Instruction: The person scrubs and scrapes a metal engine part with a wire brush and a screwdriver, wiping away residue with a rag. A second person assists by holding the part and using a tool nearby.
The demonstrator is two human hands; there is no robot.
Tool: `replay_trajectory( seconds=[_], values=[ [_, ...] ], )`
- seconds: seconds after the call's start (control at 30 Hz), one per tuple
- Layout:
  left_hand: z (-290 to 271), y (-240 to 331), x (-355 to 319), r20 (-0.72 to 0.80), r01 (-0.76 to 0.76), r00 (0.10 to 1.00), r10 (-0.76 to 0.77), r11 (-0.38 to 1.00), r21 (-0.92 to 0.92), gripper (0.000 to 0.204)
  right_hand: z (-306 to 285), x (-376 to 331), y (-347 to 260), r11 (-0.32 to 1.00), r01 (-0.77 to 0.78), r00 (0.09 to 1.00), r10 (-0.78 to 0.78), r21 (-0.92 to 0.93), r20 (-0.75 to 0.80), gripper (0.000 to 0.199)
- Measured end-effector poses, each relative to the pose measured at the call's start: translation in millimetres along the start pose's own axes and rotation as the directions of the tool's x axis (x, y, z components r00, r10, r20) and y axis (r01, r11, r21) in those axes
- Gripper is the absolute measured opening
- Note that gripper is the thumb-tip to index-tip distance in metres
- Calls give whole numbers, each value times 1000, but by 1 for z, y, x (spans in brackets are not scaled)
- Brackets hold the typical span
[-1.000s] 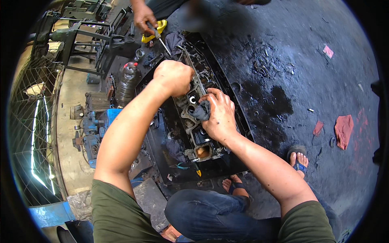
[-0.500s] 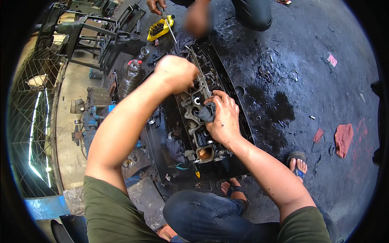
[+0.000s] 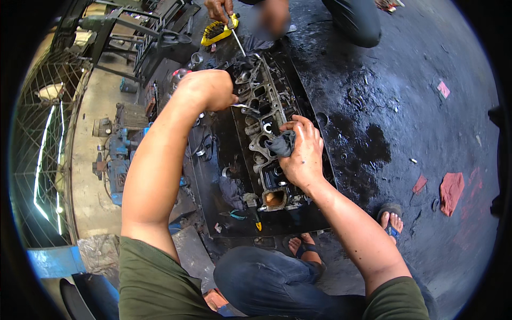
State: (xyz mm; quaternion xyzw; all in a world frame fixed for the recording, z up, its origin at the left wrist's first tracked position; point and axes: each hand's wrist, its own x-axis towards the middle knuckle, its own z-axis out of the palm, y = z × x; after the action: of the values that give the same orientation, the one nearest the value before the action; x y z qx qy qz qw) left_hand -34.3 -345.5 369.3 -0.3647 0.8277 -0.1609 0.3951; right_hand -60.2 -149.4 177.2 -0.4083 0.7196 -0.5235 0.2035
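the left hand [image 3: 209, 89] is clenching a thin metal tool [image 3: 244, 106] over the greasy cylinder head [image 3: 266, 138] lying mid-tray [image 3: 213, 176]; the right hand [image 3: 303, 154] is pressing a dark rag [image 3: 281, 143] with curled fingers; grime everywhere, so cleaning looks barely half done

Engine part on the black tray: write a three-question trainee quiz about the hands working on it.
1. True or false: the right hand presses a dark rag onto the engine part.
2. The left hand grips: A) a thin metal tool, B) a red cloth, C) nothing.
3. What yellow thing does the other person's hand hold at the top of the view?

Key: 1 true. 2 A. 3 a yellow brush.
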Motion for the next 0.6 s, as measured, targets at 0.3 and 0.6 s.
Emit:
replay_trajectory(
  seconds=[0.3,0.6],
  values=[
    [351,-14,-113,119,208,975,-187,590,-781,45,4,-1,9,993,65,998,-63,-95,24,51],
    [432,177,-126,57,164,968,-243,449,-878,31,6,3,15,982,133,991,-130,-132,37,46]
  ],
)
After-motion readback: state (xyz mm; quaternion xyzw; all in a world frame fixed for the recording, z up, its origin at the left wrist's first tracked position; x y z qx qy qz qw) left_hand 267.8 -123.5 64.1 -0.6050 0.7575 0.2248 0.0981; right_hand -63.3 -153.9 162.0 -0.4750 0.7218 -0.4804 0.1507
